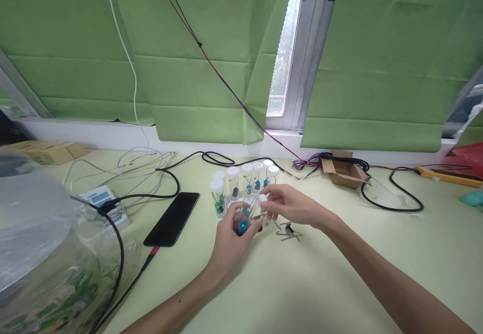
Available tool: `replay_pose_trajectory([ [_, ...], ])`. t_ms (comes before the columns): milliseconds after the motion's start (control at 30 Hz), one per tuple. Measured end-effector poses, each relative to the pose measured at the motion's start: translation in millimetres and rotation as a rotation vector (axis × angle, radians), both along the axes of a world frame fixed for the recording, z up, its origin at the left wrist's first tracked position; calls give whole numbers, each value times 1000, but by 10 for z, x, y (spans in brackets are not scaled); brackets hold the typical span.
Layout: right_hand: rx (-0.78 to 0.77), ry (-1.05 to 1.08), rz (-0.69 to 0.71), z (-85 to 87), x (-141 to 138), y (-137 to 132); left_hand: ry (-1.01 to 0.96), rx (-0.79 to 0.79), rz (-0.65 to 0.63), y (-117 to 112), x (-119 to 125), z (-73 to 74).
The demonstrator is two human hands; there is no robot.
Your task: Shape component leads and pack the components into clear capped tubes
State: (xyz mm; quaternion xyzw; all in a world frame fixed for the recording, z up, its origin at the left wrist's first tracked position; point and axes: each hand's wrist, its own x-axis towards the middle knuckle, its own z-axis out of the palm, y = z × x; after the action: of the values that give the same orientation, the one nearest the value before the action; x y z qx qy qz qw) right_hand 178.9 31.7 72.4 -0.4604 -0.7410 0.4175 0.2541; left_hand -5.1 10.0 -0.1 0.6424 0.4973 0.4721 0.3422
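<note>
Nearest you on the left, a clear plastic bag (49, 278) bulges at the edge of the table (241, 294). Your left hand (231, 236) curls its fingers round a clear tube (248, 217), tilted, with blue-headed metal pieces inside, over the middle of the table. Your right hand (289, 205) pinches a small white cap (262, 200) at the tube's upper end; you cannot tell whether the cap is seated. Just beyond your right fingertips lie loose metal pieces (290, 231), crossed over one another. A black phone (172, 219) lies to the left, a cable plugged into it. Behind your hands, white-capped tubes (233, 182) stand upright in a cluster. Farther back, right, sits an open cardboard box (345, 173), and green blinds (204, 82) hang behind everything.
</note>
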Motion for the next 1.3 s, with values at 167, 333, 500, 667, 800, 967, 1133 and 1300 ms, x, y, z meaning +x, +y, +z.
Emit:
replay_pose_trajectory([
  [167, 225, -6, -63, 148, 77, -14, 65, 10, -25, 4, 8, -18],
  [333, 295, -127, -18, 124, 72, -38, 106, 29, -67, 18, -3, -62],
  [500, 349, -173, -5, 102, 38, -56, 117, 33, -112, 4, 3, -68],
  [667, 416, -186, 17, 79, 7, -65, 104, 28, -146, -13, 5, -72],
  [800, 435, -219, 5, 51, -23, -79, 117, 18, -165, -20, 4, -75],
  [967, 434, -235, 13, 29, -69, -105, 143, 40, -180, -31, 6, -75],
  [1133, 471, -215, -33, -75, -135, -94, 176, 67, -180, -35, 3, -98],
  [1300, 503, -158, -133, -204, -216, -61, 190, 75, -160, -30, 1, -110],
])
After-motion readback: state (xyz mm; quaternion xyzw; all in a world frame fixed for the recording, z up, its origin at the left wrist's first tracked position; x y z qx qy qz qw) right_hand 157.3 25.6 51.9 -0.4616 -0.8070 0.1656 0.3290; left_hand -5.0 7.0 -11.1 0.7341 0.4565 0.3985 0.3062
